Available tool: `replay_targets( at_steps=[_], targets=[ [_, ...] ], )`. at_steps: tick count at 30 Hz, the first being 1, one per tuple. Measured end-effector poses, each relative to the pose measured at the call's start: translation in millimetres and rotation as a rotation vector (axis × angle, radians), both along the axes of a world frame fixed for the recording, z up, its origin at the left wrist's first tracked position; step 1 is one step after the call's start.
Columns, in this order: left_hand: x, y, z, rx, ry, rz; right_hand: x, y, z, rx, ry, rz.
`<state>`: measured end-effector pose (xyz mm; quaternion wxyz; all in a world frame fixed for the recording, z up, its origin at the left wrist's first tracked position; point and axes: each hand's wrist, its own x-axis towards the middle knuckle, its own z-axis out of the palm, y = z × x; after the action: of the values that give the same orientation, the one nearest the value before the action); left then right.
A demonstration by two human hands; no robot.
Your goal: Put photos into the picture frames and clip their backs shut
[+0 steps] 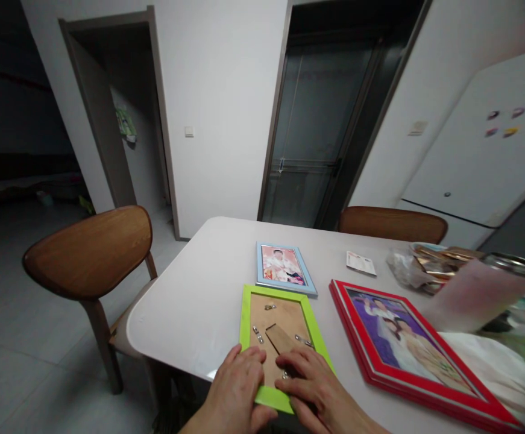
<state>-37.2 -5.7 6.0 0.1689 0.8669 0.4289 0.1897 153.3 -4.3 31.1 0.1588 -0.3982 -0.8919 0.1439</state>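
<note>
A lime-green picture frame (246, 313) lies face down at the table's near edge. Its brown backing board (266, 343) carries a fold-out stand (279, 339) and several small metal clips, one of them the upper clip (269, 307). My left hand (239, 386) is closed over the near left corner, fingers on top and thumb low by the bottom rim. My right hand (319, 386) has bent fingers on the backing by the near clip (285, 374), its thumb at the bottom rim. Part of the frame's right side is hidden under this hand.
Beyond lies a light blue picture frame (258, 265) with a photo. At right are a red picture frame (357, 343), a small white card (360, 263), plastic bags (404, 268) and a blurred pinkish jar-like container (474, 292). Wooden chairs stand left (94, 253) and behind (393, 224).
</note>
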Motion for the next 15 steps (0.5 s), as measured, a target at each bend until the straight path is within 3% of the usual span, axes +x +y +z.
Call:
replay_targets(
  at_steps=[7,11,15],
  targets=[
    [-1,-2,-0.3,-0.011,0.004,-0.012,-37,46,-8.6,0.038,0.023,-0.293],
    [-2,-2,2.4,-0.044,-0.026,-0.017,-53,53,-13.2,0.067,-0.028,-0.263],
    [-3,-1,2.2,-0.048,-0.077,-0.013,-51,50,-14.9,0.073,0.012,-0.217]
  ],
)
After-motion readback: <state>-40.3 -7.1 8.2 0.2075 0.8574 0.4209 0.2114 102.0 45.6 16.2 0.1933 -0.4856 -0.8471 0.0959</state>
